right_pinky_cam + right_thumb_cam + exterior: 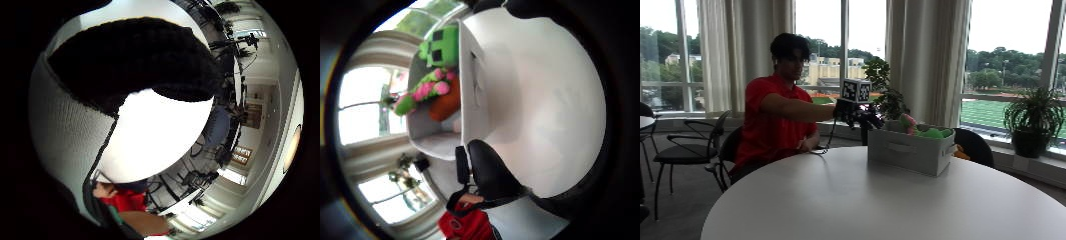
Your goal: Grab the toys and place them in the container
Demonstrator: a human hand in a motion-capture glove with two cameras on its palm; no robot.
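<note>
White round table (859,200) in the foreground, carrying a grey fabric container (909,150) with a handle slot. Inside it — a green blocky plush (440,46), a pink-and-green plush (422,92) and an orange toy (445,102). Gloved right hand (863,118) hovers just beside the container's rim, fingers (487,170) relaxed and hanging — holding nothing.

Toys (925,131) mostly hidden by bin (909,150) wall (orange one barely shows); right hand (863,117) fingers blurred.
</note>
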